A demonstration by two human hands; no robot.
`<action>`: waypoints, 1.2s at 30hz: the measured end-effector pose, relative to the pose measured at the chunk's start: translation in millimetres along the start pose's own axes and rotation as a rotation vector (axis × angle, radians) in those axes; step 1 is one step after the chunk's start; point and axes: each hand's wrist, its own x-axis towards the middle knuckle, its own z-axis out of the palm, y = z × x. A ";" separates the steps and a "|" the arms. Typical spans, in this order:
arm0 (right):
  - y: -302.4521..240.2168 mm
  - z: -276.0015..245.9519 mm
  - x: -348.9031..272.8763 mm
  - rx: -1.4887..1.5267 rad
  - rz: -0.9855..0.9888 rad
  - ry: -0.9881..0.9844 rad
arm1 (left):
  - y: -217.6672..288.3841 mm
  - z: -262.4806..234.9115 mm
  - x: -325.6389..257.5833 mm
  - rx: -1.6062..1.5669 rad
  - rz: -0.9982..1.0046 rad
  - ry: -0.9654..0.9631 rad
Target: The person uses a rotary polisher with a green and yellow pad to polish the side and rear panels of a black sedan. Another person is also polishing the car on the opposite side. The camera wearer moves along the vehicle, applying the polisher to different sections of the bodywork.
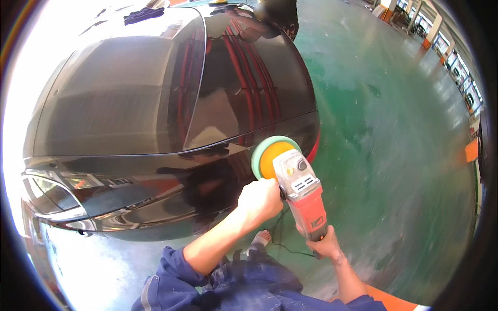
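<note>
A red and grey car polisher (306, 199) is in both my hands, slanting up and left toward the black car (295, 83). Its round pad, green-rimmed with an orange backing (269, 158), lies over the rear corner of the car's side, near the red tail light (315, 147). My left hand (262, 199) is closed in a fist at the side handle near the polisher's head. Around the rear grip wraps my right hand (325, 243). Where exactly the pad meets the paint is hidden beneath it.
A dark cloth (143, 15) lies on the car's roof. Beyond the car's far rear corner is a dark shape (282, 18) I cannot make out. A thin black cord (290, 251) hangs by my legs over the green floor (384, 155). Pillars with orange bases (433, 31) stand far right.
</note>
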 end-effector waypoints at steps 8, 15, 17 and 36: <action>67.2 21.5 16.6 -0.077 -0.248 -0.005 | -6.9 -3.8 -38.5 -0.009 -0.104 0.001; 6.8 6.6 -34.8 -0.154 -0.100 -0.026 | 4.3 -22.8 -62.3 -0.024 -0.087 0.012; -7.4 -1.5 -44.2 -0.147 0.008 -0.083 | 8.5 -26.9 -68.6 -0.034 -0.092 0.019; -92.7 -57.7 -97.1 -0.219 -0.411 -0.182 | 70.8 -121.2 -148.2 -0.077 -0.374 0.164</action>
